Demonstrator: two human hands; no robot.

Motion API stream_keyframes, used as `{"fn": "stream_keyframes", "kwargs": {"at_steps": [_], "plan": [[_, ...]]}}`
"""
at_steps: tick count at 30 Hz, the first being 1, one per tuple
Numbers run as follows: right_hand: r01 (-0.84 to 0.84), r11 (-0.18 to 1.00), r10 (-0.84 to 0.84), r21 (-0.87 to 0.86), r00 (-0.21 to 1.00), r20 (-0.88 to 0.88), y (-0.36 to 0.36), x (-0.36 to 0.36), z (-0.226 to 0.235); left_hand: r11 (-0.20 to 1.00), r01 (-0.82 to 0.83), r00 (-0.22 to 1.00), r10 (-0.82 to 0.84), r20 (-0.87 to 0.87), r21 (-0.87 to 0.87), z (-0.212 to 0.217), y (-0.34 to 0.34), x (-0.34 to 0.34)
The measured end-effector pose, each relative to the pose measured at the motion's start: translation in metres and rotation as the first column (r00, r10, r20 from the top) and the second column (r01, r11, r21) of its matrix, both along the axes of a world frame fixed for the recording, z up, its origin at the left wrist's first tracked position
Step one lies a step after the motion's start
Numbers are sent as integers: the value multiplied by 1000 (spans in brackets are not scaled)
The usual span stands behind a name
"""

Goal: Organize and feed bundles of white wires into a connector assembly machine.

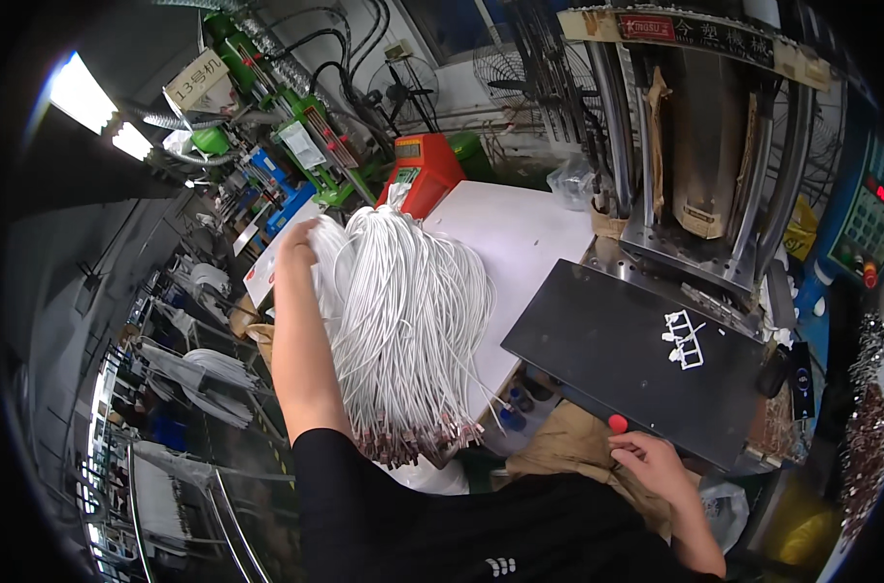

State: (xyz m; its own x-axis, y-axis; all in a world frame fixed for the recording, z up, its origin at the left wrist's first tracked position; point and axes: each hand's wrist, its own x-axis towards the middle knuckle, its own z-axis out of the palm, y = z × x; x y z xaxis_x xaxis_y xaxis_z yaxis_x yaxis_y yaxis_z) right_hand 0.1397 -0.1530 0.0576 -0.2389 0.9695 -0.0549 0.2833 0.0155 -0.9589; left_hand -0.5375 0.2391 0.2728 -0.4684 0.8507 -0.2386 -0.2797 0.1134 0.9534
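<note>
A large bundle of white cables [403,301] hangs over the near edge of a white table, its tied top at the back and its copper-coloured ends [413,442] towards me. My left hand [300,245] reaches to the far left side of the bundle, beside a blurred loop of white cable. Motion and angle hide what its fingers do. Low on the right, my right hand [651,464] is open, fingers loosely bent, just below a red button [618,424] at the near edge of a black plate [578,330]. A white plastic moulded frame [683,340] lies on that plate.
Behind the plate stands a press machine [699,175] with upright metal columns. A control panel [869,209] is at the far right. An orange-red box [423,175] sits behind the white table [520,233]. Brown cloth [568,442] lies below the plate.
</note>
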Motion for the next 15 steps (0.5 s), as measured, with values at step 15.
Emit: {"fn": "stream_keyframes", "kwargs": {"at_steps": [15], "plan": [[-74, 991, 76, 109, 997, -21, 71, 25, 29, 753, 118, 946, 113, -304, 648, 233, -270, -49]]}}
